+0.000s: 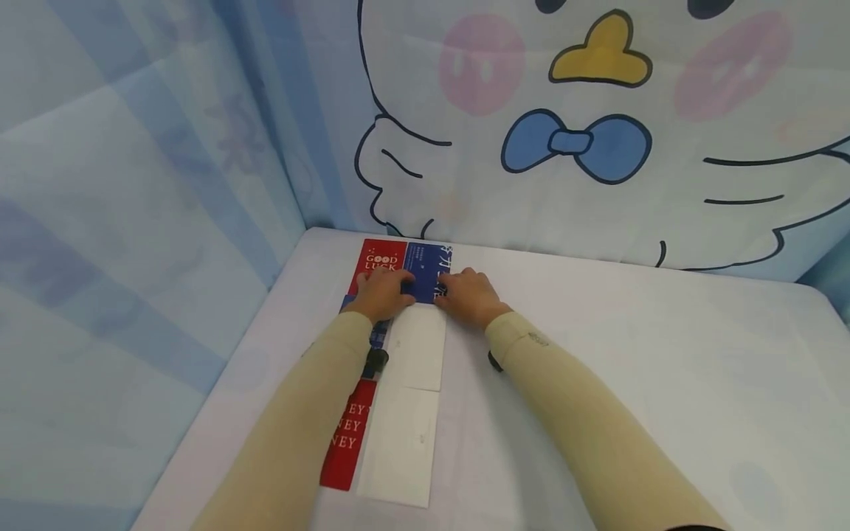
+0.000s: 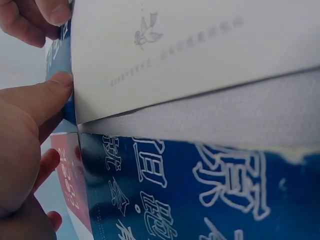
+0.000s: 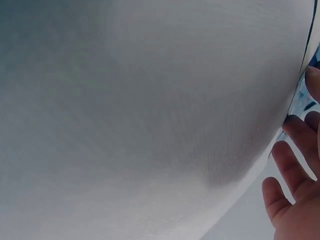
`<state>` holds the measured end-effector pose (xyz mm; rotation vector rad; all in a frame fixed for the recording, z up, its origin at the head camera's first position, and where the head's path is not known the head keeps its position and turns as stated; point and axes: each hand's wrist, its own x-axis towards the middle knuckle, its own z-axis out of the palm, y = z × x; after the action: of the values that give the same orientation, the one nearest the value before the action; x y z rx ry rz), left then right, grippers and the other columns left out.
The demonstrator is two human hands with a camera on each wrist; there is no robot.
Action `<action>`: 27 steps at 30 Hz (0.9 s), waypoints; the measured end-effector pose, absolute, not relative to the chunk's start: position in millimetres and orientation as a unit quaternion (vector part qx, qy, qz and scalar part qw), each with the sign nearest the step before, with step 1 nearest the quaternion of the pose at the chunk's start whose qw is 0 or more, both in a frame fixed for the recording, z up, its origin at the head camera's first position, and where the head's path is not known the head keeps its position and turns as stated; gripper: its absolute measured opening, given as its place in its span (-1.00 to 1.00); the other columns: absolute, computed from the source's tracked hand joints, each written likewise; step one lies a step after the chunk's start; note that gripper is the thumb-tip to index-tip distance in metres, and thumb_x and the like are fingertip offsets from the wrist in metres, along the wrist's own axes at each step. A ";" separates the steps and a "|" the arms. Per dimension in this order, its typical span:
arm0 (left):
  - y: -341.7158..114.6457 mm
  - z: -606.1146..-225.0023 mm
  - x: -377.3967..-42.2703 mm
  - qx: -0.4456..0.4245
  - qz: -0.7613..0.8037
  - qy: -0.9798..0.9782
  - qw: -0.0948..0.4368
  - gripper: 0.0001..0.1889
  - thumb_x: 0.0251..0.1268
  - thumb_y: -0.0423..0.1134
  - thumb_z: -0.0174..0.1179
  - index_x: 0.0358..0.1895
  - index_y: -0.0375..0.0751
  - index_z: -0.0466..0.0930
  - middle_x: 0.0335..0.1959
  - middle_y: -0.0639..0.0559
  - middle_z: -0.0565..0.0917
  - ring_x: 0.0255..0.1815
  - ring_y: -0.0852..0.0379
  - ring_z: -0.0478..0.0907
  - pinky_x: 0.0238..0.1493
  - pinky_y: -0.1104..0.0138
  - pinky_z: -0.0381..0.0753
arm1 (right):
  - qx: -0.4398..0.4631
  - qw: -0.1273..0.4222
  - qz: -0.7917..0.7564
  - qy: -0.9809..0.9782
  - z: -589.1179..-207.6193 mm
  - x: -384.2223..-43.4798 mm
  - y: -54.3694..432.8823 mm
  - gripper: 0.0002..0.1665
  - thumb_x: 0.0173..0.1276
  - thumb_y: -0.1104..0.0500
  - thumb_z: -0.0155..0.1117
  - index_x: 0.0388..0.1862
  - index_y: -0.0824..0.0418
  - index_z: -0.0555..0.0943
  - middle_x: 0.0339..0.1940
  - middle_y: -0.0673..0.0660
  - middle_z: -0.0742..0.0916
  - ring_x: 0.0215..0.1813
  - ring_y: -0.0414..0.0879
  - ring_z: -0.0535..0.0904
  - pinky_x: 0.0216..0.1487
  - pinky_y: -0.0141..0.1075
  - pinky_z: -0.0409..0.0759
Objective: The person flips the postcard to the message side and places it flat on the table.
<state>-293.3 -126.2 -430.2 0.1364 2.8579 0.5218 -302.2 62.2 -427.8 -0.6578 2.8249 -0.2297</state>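
A blue card with white characters (image 1: 425,259) lies flat at the top of the right column of cards. My left hand (image 1: 383,293) rests over the lower part of the red GOOD LUCK card (image 1: 373,253), its fingertips touching the blue card's left part. At that card's right edge, my right hand (image 1: 473,297) touches it with thumb and fingertips. In the left wrist view, the left thumb (image 2: 61,80) presses on the blue card near its border with a white card (image 2: 190,45). Spread, lightly bent fingers (image 3: 292,160) show in the right wrist view.
Below the blue card runs another white card (image 1: 398,442). A dark blue card (image 2: 175,175) lies beside the upper white one, partly under the left arm. A red card with white lettering (image 1: 348,435) is nearer me. White cloth covers the table (image 1: 637,383); printed curtains (image 1: 571,214) hang behind.
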 end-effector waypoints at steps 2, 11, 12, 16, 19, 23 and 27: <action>-125.2 -428.8 -292.7 0.048 0.174 0.976 0.117 -0.47 0.33 -0.04 0.34 0.35 0.01 0.52 0.28 -0.06 0.53 0.35 -0.10 0.27 0.37 -0.13 0.03 | -0.232 0.116 -0.073 0.963 -425.9 -301.4 62.0 -0.39 0.53 -0.08 0.16 0.42 0.20 0.46 0.21 0.22 0.66 0.19 0.13 0.50 0.33 0.02 0.37; -121.3 -424.5 -288.9 0.039 0.177 0.976 0.118 -0.43 0.28 -0.02 0.38 0.35 0.00 0.52 0.27 -0.09 0.52 0.34 -0.12 0.26 0.36 -0.16 0.04 | -0.234 0.120 -0.083 0.961 -424.1 -301.5 63.1 -0.42 0.55 -0.07 0.11 0.41 0.20 0.47 0.21 0.23 0.66 0.20 0.14 0.51 0.32 0.04 0.37; -120.7 -424.6 -288.4 0.039 0.175 0.977 0.117 -0.44 0.30 -0.03 0.37 0.35 0.00 0.52 0.27 -0.08 0.53 0.35 -0.13 0.26 0.37 -0.16 0.02 | -0.233 0.121 -0.084 0.961 -424.5 -301.5 62.9 -0.42 0.56 -0.07 0.11 0.41 0.20 0.46 0.22 0.23 0.65 0.20 0.14 0.50 0.32 0.04 0.37; -119.2 -423.0 -286.5 0.042 0.169 0.978 0.116 -0.47 0.33 -0.06 0.34 0.34 -0.02 0.53 0.27 -0.07 0.55 0.37 -0.12 0.26 0.38 -0.16 -0.04 | -0.231 0.126 -0.085 0.961 -424.6 -300.7 62.2 -0.42 0.57 -0.07 0.08 0.42 0.20 0.45 0.24 0.22 0.65 0.21 0.14 0.49 0.32 0.04 0.36; -119.9 -421.8 -286.1 0.046 0.169 0.978 0.115 -0.50 0.35 -0.05 0.32 0.33 -0.02 0.54 0.25 -0.07 0.56 0.36 -0.12 0.27 0.38 -0.16 -0.04 | -0.229 0.128 -0.083 0.961 -424.1 -300.4 61.7 -0.40 0.57 -0.08 0.08 0.43 0.21 0.44 0.25 0.22 0.64 0.22 0.15 0.49 0.32 0.04 0.36; -120.7 -419.8 -286.1 0.048 0.170 0.977 0.118 -0.53 0.39 -0.06 0.29 0.32 -0.01 0.55 0.25 -0.08 0.55 0.34 -0.12 0.27 0.37 -0.15 -0.03 | -0.223 0.129 -0.079 0.963 -423.1 -299.7 61.8 -0.33 0.53 -0.12 0.13 0.47 0.20 0.40 0.26 0.24 0.63 0.24 0.15 0.48 0.33 0.02 0.36; -120.0 -418.0 -286.2 0.047 0.166 0.976 0.130 -0.52 0.41 -0.05 0.26 0.35 0.00 0.52 0.28 -0.09 0.53 0.36 -0.12 0.26 0.38 -0.14 -0.04 | -0.213 0.135 -0.090 0.964 -421.5 -298.6 61.5 -0.29 0.51 -0.11 0.15 0.51 0.19 0.34 0.27 0.27 0.61 0.25 0.17 0.47 0.33 0.04 0.35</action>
<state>-286.2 -120.0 -418.0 0.1378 2.8366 0.4814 -298.6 61.5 -421.5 -0.6171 2.7918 -0.2596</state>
